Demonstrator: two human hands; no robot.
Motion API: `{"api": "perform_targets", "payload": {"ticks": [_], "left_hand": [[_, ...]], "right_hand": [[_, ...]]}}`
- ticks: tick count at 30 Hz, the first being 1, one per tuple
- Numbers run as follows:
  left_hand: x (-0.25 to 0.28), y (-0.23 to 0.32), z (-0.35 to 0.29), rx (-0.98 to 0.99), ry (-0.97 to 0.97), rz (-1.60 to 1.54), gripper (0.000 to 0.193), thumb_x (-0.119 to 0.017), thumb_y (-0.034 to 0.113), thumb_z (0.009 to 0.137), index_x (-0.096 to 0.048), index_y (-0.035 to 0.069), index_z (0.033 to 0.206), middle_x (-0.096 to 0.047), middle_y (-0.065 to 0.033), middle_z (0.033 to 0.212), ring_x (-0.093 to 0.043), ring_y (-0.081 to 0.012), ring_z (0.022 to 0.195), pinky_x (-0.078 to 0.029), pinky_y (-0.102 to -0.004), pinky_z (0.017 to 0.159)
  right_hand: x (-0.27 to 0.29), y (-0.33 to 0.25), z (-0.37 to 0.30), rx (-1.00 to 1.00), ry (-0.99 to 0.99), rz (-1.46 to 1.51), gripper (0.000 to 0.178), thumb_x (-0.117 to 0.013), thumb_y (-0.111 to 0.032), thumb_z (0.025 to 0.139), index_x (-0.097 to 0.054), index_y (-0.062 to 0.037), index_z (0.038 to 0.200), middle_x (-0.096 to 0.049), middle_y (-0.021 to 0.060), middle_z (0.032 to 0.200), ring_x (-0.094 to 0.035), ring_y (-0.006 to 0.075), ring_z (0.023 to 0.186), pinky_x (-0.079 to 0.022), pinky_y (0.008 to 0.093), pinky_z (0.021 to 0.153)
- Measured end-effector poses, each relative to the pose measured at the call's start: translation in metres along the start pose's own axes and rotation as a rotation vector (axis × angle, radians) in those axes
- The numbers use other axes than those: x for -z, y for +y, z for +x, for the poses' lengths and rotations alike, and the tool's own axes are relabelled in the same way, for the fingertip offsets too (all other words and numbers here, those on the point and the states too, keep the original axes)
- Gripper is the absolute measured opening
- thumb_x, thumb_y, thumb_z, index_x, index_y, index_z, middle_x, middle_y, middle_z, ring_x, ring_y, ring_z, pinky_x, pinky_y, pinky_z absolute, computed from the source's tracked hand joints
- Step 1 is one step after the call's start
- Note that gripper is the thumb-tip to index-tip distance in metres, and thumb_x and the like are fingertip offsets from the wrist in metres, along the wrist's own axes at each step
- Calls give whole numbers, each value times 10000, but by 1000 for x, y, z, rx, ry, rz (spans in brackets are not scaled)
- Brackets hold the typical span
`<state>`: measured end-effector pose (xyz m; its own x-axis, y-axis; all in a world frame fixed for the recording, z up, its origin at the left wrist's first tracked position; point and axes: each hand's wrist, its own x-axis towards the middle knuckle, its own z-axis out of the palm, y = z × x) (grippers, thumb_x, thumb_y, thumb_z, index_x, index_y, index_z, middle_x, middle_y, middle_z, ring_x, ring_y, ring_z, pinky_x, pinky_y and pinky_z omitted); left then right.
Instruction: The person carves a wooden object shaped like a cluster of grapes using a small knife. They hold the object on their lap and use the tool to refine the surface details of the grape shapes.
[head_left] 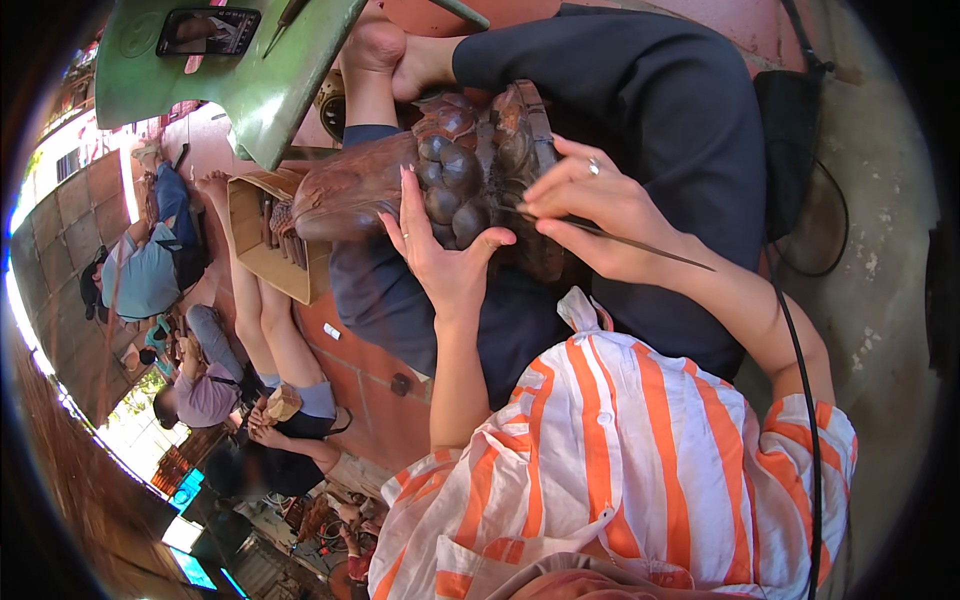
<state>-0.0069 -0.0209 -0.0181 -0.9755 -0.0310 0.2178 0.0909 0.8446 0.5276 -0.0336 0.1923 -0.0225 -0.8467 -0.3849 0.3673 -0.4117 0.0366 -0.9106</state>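
A dark brown wood carving (350, 190) with a cluster of glossy round knobs and a ridged end lies across my lap. Against its near side rests my left hand (445, 265), fingers and thumb stretched apart around the knobs. My right hand (605, 210) pinches a thin dark rod-like tool (650, 247), whose tapered rear end points back along my forearm. Its working end meets the carving beside the knobs, where my fingertips partly hide it. I cannot make out the exact kind of tip.
At the upper left a green plastic chair (225, 95) holds a phone (208, 32) and a slim tool (284, 25). A cardboard box (285, 270) with brown wooden pieces stands left of the carving. Other people (145, 270) sit further left. A black cable (800, 370) runs down past my right arm.
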Motion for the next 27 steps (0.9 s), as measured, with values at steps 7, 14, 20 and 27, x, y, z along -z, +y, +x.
{"api": "perform_targets", "payload": {"ticks": [7, 14, 20, 27], "left_hand": [[2, -1, -3, 37, -2, -10, 1219, -820, 588, 511, -341, -22, 1451, -460, -149, 1454, -458, -290, 1328, -113, -528, 1175], [0, -2, -4, 52, 3, -9, 1218, -834, 561, 503, -343, -26, 1450, -451, -151, 1462, -451, -288, 1335, -116, -527, 1174], [1, -4, -5, 37, -13, -25, 1213, -837, 558, 502, -350, -22, 1450, -459, -156, 1457, -449, -281, 1338, -114, -523, 1172], [4, -2, -5, 20, -7, -51, 1211, -849, 541, 497, -356, -23, 1449, -474, -158, 1444, -457, -285, 1333, -121, -520, 1171]], "right_hand": [[3, -7, -5, 16, -101, 66, 130, -696, 1, 794, -645, -14, 913, -682, 73, 921, -647, 231, 961, -371, 512, 1072], [-4, -4, 3, 139, -51, -78, 136, -710, -8, 794, -643, -14, 912, -684, 64, 888, -652, 236, 944, -390, 509, 1052], [8, -3, 1, 106, -46, -49, 93, -709, -45, 798, -640, -25, 857, -663, 69, 886, -641, 218, 914, -379, 483, 1071], [2, -6, -9, 94, -100, 0, 121, -723, -46, 788, -648, -23, 880, -674, 67, 890, -645, 217, 921, -375, 477, 1070]]}}
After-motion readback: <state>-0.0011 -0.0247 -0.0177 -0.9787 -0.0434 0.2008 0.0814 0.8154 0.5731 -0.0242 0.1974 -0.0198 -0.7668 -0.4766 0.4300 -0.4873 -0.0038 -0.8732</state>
